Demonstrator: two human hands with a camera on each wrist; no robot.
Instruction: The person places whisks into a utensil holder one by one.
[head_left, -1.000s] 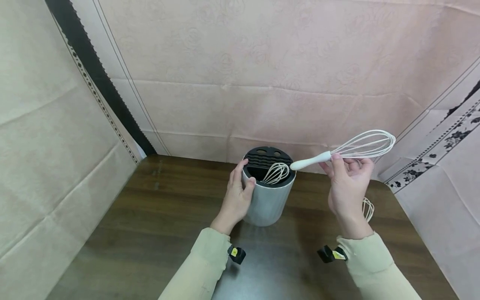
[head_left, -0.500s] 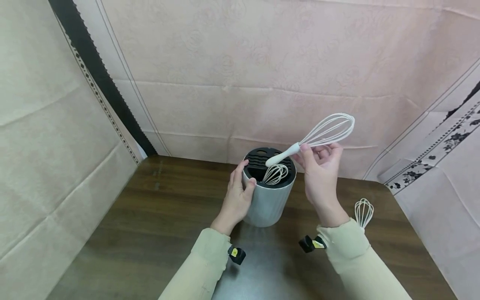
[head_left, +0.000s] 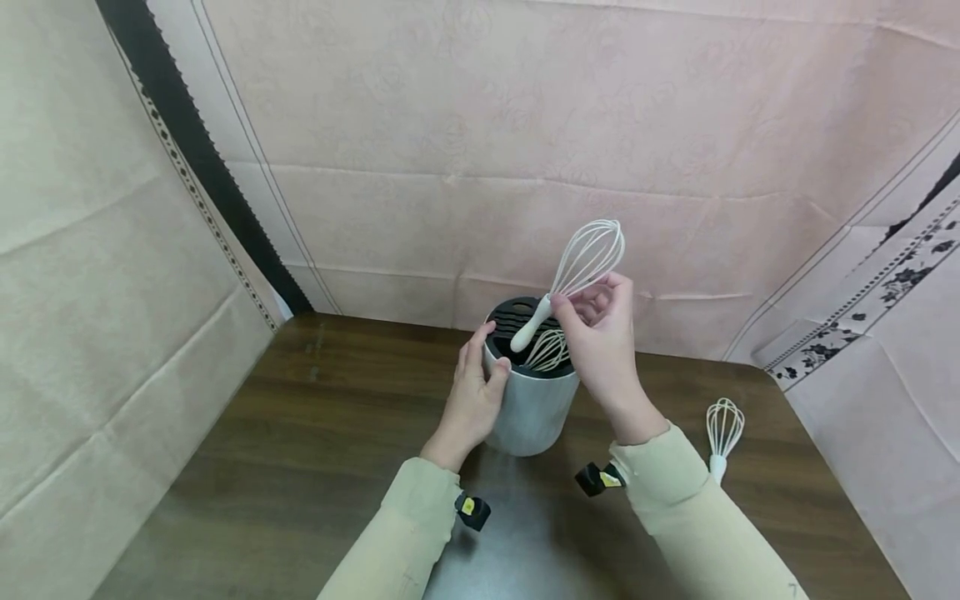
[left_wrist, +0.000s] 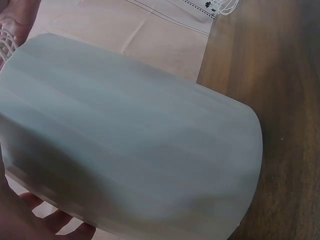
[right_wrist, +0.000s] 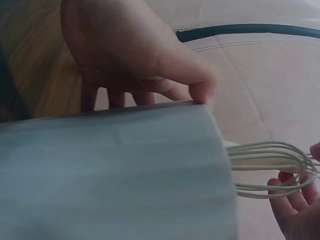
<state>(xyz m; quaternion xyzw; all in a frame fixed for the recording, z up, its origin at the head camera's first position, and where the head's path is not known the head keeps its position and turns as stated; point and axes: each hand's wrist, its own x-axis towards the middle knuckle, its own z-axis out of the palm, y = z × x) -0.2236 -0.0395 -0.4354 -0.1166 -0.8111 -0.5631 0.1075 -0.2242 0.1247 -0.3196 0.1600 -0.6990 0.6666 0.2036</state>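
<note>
A white utensil holder (head_left: 528,417) with a black slotted top stands on the table. My left hand (head_left: 468,392) grips its left side, thumb toward the front; the right wrist view also shows this hand (right_wrist: 135,55) at the rim. Wires of one whisk (head_left: 548,351) stick up out of the holder's front opening. Above that opening, my right hand (head_left: 606,346) pinches another white whisk (head_left: 589,257) where handle meets wires. The handle slants down to the left, its end over the opening. In the left wrist view the holder (left_wrist: 135,130) covers most of the picture.
A third whisk (head_left: 723,429) lies on the wooden table (head_left: 315,467) at the right, partly hidden by my right sleeve (head_left: 675,492). Pale cloth walls (head_left: 465,167) rise behind the table and at both sides.
My right hand has brought its whisk leftward from the right, over the holder, and tipped the handle end down. The left hand stays on the holder. More of the table whisk shows.
</note>
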